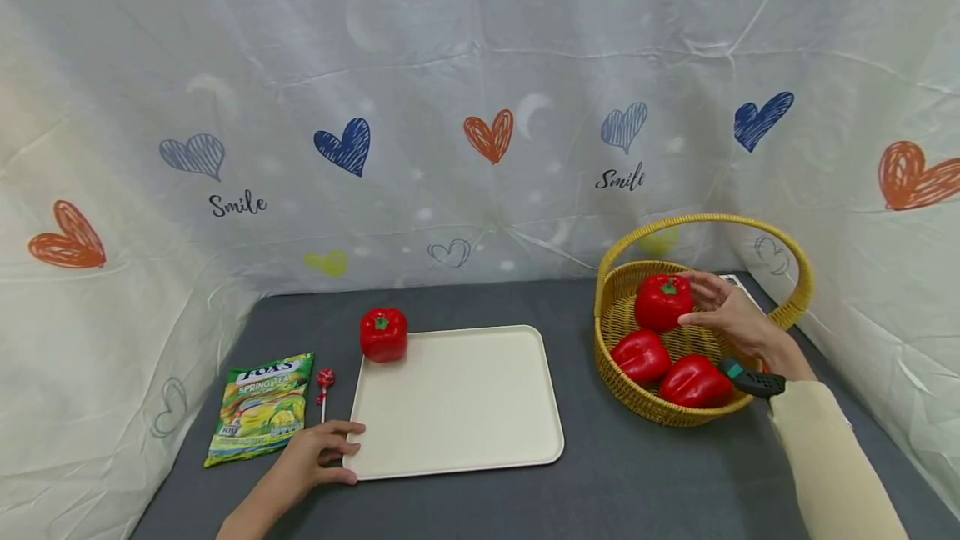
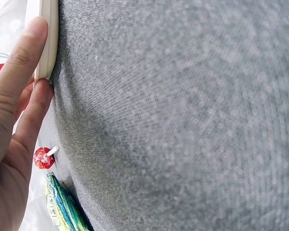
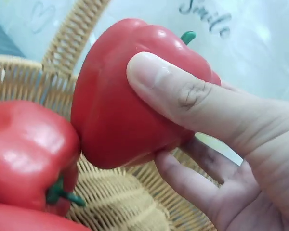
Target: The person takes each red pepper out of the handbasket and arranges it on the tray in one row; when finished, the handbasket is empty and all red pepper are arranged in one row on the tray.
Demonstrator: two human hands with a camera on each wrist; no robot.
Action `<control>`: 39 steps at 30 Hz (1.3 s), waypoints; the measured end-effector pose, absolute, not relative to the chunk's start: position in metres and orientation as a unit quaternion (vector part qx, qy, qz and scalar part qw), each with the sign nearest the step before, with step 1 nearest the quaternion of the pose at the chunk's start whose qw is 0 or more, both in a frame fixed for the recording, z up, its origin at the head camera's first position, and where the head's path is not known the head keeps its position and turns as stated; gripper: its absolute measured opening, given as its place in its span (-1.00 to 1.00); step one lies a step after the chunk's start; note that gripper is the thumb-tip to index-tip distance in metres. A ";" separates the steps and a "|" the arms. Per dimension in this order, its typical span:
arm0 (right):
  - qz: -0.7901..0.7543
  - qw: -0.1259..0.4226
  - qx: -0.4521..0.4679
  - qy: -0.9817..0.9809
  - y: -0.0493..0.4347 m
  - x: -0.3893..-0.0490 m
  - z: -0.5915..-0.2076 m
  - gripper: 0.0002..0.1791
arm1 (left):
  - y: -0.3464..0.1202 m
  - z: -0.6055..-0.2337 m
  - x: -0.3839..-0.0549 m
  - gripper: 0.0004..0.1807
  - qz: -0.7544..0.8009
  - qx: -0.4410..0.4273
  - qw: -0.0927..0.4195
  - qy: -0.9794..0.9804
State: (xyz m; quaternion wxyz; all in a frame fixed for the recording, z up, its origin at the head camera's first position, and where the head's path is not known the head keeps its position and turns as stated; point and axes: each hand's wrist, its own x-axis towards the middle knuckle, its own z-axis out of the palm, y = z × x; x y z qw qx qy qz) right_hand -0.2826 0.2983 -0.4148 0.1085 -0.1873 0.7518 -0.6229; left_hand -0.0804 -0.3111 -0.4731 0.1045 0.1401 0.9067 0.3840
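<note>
"So, what are the hands doing?"

"They're working well apart. The right hand (image 1: 723,311) is gripping a red pepper (image 1: 663,305), its thumb pressing one side and its fingers curling behind."

"Where is that pepper hanging?"

"It's hanging over the inside of the wicker basket (image 1: 660,414), toward the far side, with its green stem pointing up. Two more red peppers (image 1: 696,382) are lying below it, nearer the front. I can't tell from the right wrist view whether it's touching its closest neighbour."

"And the left one?"

"The left hand (image 1: 318,452) is holding the near left corner of the cream tray (image 1: 457,402), pinching the rim between thumb and fingers. The tray is lying flat on the grey bench (image 1: 525,507), and another pepper (image 1: 384,336) is standing upright at its far left corner."

"What's lying beside that?"

"A lollipop (image 1: 325,377) is lying just left of the tray, its white stick pointing toward the left hand, and a green and yellow candy bag (image 1: 262,407) is resting further left."

"And behind?"

"A white curtain (image 1: 450,40) is hanging there, showing hearts and the word Smile. A pale sleeve (image 1: 825,457) is covering the right forearm."
</note>
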 end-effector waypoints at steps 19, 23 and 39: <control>-0.699 0.200 -0.213 0.652 0.270 -0.259 -0.382 -0.35 | -0.314 -0.474 -0.082 -0.60 0.385 0.137 0.101 0.907; -0.693 0.206 -0.200 0.662 0.252 -0.250 -0.375 -0.35 | -0.313 -0.475 -0.081 -0.60 0.382 0.132 0.106 0.908; -0.666 0.257 -0.198 0.671 0.179 -0.253 -0.369 -0.09 | -0.309 -0.474 -0.083 -0.58 0.390 0.128 0.112 0.905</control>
